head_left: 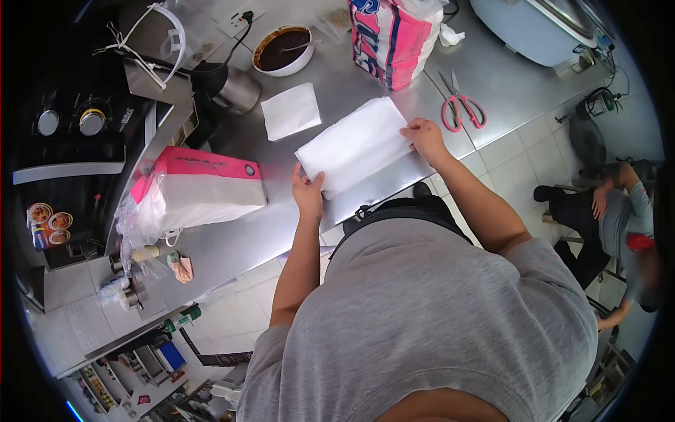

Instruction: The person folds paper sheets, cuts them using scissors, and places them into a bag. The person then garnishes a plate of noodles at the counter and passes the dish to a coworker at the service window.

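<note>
A stack of white paper sheets lies on the steel counter, close to its front edge. My left hand holds the stack's lower left corner, thumb on top and fingers at the side. At the right edge, my right hand pinches the paper between thumb and fingers. A separate folded white sheet rests just behind the stack. Scissors with pink handles lie to the right, apart from my right hand. To the left is an opened pink and white paper pack.
Behind the paper stand a metal kettle, a bowl of dark sauce with a spoon and a tall pink package. A black microwave is at the left. A pale blue cooker stands back right. Another person sits at the right.
</note>
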Demonstrator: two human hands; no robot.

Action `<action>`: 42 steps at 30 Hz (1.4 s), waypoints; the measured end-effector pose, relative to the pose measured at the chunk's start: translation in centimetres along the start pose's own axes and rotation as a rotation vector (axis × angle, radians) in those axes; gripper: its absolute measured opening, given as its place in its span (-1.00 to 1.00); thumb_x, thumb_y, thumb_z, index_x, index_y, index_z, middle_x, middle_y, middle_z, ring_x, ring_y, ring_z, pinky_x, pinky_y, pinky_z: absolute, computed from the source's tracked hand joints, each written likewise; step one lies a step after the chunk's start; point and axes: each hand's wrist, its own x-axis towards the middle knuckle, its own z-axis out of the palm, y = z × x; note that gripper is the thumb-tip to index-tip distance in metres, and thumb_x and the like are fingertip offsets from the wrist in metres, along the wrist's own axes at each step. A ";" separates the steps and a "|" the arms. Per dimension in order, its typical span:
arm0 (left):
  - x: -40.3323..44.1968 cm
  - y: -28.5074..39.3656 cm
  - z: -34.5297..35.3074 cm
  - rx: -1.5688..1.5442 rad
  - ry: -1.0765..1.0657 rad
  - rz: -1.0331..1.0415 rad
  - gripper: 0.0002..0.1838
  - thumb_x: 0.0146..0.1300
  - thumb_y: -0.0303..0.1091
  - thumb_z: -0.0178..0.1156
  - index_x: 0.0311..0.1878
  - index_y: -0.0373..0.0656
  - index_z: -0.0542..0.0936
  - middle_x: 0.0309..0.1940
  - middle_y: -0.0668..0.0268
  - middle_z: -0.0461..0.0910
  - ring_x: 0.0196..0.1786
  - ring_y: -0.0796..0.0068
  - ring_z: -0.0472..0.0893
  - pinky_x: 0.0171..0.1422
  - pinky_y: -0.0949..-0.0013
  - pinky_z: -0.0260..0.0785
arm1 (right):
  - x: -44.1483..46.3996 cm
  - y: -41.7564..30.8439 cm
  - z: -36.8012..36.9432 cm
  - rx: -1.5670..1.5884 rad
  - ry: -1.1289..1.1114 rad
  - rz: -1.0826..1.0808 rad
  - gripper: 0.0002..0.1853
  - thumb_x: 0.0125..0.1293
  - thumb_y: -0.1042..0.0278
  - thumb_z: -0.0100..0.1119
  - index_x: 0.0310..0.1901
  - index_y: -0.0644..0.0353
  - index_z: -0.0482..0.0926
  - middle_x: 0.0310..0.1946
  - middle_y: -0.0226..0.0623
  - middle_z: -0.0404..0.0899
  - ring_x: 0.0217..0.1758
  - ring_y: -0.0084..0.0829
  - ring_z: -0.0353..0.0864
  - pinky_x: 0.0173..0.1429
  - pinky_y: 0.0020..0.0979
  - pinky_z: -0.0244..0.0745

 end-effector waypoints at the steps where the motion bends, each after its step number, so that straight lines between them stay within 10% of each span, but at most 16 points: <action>1: 0.2 0.0 -0.1 0.027 0.001 -0.012 -0.22 0.14 -0.59 0.25 0.41 -0.30 0.11 -0.21 0.21 0.54 -0.20 0.46 0.56 -0.11 0.43 0.43 | -0.1 0.0 -0.1 0.018 0.015 0.021 -0.79 0.08 0.32 0.34 -0.40 0.31 0.59 -0.59 -0.26 0.56 -0.56 -0.39 0.57 -0.40 -0.39 0.47; 12: 1.9 -1.7 -0.8 -0.029 -0.054 -0.064 -0.35 0.19 -0.52 0.24 0.31 -0.30 0.20 -0.33 0.26 0.52 -0.33 0.50 0.56 -0.31 0.43 0.47 | 0.0 -0.1 -0.3 0.031 0.111 0.076 -0.70 0.09 0.32 0.34 -0.17 0.27 0.56 -0.49 -0.26 0.60 -0.55 -0.44 0.59 -0.42 -0.42 0.48; 21: 1.9 -2.2 -0.6 0.032 -0.016 0.012 -0.37 0.19 -0.51 0.25 0.30 -0.29 0.21 -0.36 0.28 0.53 -0.38 0.51 0.56 -0.37 0.45 0.45 | -1.7 -0.8 -0.1 -0.292 0.239 -0.169 -0.60 0.09 0.41 0.28 -0.01 0.26 0.51 -0.24 -0.08 0.60 -0.18 -0.19 0.61 -0.04 -0.24 0.47; 24: 2.2 -2.2 -0.6 0.094 0.006 0.017 -0.38 0.18 -0.50 0.26 0.28 -0.29 0.23 -0.37 0.28 0.52 -0.41 0.55 0.53 -0.43 0.47 0.40 | -3.3 -2.3 2.2 -0.510 0.236 -0.824 -0.59 0.18 0.39 0.21 0.09 0.22 0.47 0.02 -0.04 0.51 0.11 -0.14 0.49 0.20 -0.19 0.35; 29: 2.1 -1.7 -0.5 0.140 -0.014 0.032 -0.38 0.15 -0.48 0.29 0.25 -0.29 0.26 -0.39 0.29 0.52 -0.44 0.58 0.51 -0.47 0.51 0.33 | -4.1 -0.9 9.6 -0.581 -0.448 -1.045 -0.43 0.29 0.13 0.13 0.29 0.17 0.33 0.37 -0.08 0.21 0.46 -0.11 0.12 0.48 -0.12 0.03; 34: 2.7 -2.7 -0.5 0.379 0.081 0.246 -0.35 0.08 -0.51 0.32 0.24 -0.30 0.28 -0.38 0.30 0.53 -0.44 0.50 0.53 -0.38 0.42 0.39 | -1.8 0.6 8.4 -0.827 -0.286 -0.881 -0.27 0.28 -0.16 0.05 0.36 0.14 0.23 0.43 -0.10 0.08 0.52 -0.10 -0.01 0.52 -0.01 -0.15; 38: 0.9 2.3 0.4 0.561 0.013 0.030 -0.32 0.02 -0.50 0.33 0.24 -0.32 0.30 -0.15 0.13 0.54 -0.19 0.30 0.57 -0.05 0.24 0.42 | -1.8 0.2 5.7 -0.908 -0.182 -0.811 -0.23 0.28 -0.23 0.00 0.38 0.13 0.20 0.44 -0.09 0.05 0.52 -0.09 -0.03 0.51 -0.01 -0.16; 41: -0.4 5.7 4.2 0.949 0.121 0.800 -0.31 0.05 -0.44 0.31 0.28 -0.30 0.28 0.15 0.01 0.40 0.21 0.13 0.42 0.30 0.12 0.21 | -1.7 0.2 6.1 -0.955 -0.166 -0.807 -0.22 0.28 -0.23 0.00 0.40 0.12 0.18 0.44 -0.08 0.05 0.52 -0.07 -0.04 0.51 0.02 -0.16; 42: 0.3 4.8 5.8 0.796 -0.138 0.767 -0.31 0.12 -0.37 0.25 0.33 -0.26 0.25 0.35 0.04 0.23 0.45 0.05 0.12 0.50 0.05 -0.11 | -1.7 0.4 6.2 -0.969 -0.162 -0.812 -0.22 0.27 -0.22 0.01 0.40 0.12 0.18 0.45 -0.07 0.05 0.52 -0.07 -0.04 0.51 0.02 -0.16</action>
